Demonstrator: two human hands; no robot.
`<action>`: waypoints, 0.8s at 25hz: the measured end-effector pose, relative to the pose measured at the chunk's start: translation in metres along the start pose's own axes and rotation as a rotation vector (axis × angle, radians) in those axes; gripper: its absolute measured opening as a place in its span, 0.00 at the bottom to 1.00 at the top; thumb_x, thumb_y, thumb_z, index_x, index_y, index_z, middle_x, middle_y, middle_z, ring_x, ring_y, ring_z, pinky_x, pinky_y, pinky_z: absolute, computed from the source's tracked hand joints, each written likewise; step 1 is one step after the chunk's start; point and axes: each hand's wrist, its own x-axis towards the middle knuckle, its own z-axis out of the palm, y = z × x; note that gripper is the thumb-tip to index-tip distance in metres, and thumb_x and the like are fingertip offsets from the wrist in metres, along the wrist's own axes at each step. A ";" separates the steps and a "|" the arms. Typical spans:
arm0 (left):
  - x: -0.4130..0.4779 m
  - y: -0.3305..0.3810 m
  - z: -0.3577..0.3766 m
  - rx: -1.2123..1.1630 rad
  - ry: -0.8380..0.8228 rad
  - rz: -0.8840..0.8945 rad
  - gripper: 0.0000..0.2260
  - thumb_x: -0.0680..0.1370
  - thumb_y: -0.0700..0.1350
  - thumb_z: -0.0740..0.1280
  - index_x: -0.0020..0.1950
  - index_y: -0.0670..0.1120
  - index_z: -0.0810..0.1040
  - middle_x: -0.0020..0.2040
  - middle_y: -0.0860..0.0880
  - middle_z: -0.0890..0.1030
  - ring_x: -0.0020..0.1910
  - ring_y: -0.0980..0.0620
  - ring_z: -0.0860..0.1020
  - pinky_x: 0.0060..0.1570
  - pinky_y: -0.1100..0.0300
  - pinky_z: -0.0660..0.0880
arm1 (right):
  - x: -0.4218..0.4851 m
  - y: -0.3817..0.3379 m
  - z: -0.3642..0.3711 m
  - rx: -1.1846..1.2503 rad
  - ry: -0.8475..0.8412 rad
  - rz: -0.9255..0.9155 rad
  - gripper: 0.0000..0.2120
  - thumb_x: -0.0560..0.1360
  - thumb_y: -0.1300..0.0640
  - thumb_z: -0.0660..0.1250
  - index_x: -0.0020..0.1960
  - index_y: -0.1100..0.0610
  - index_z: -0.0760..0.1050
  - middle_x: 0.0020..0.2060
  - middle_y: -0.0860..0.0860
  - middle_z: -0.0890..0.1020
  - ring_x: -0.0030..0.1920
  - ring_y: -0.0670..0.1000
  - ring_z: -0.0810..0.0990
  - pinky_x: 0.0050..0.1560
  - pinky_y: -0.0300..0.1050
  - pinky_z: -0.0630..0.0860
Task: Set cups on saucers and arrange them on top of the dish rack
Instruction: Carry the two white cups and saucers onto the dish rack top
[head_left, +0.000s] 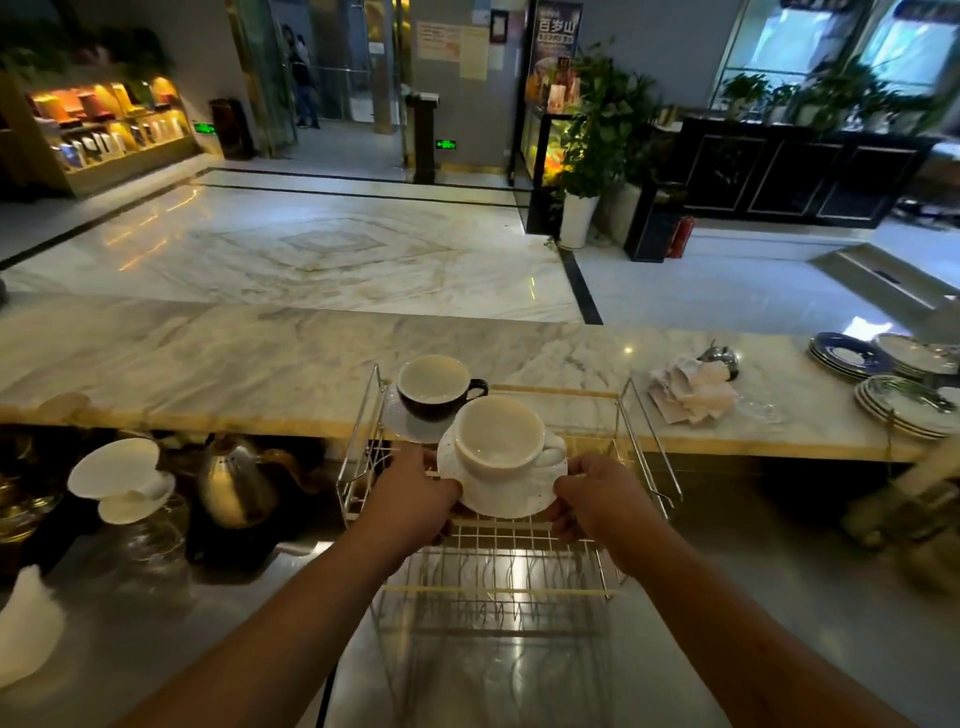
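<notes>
A white cup (497, 434) stands upright on a white saucer (506, 493), handle to the right. My left hand (418, 488) grips the saucer's left edge and my right hand (589, 496) grips its right edge, over the top grid of the wire dish rack (498, 540). Behind it, at the rack's far left, a black cup with a white inside (434, 387) sits on a pale saucer (402, 418). I cannot tell whether the white saucer touches the grid.
A marble counter (260, 358) runs behind the rack. On it to the right lie crumpled napkins (691, 397) and stacks of plates (904, 402). Left of the rack stand a metal kettle (236, 486) and a white dripper (122, 480).
</notes>
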 end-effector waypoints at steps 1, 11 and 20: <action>0.003 0.002 0.007 0.002 -0.002 -0.010 0.14 0.75 0.41 0.70 0.57 0.52 0.73 0.37 0.46 0.87 0.26 0.51 0.83 0.25 0.59 0.78 | 0.004 0.003 -0.005 -0.004 0.004 0.000 0.05 0.79 0.66 0.64 0.52 0.59 0.76 0.30 0.56 0.86 0.28 0.52 0.84 0.29 0.43 0.80; 0.028 0.003 0.037 0.127 0.005 -0.013 0.16 0.74 0.41 0.73 0.58 0.52 0.73 0.46 0.54 0.79 0.42 0.53 0.81 0.37 0.54 0.81 | 0.036 0.021 -0.021 -0.076 0.023 0.005 0.05 0.78 0.66 0.64 0.50 0.59 0.76 0.31 0.56 0.86 0.28 0.51 0.84 0.30 0.45 0.82; 0.041 -0.003 0.043 0.138 0.003 -0.072 0.16 0.75 0.42 0.73 0.59 0.51 0.71 0.48 0.49 0.83 0.39 0.52 0.84 0.27 0.61 0.75 | 0.050 0.020 -0.023 -0.085 -0.047 0.025 0.07 0.78 0.68 0.62 0.52 0.60 0.77 0.32 0.57 0.85 0.28 0.51 0.82 0.30 0.44 0.79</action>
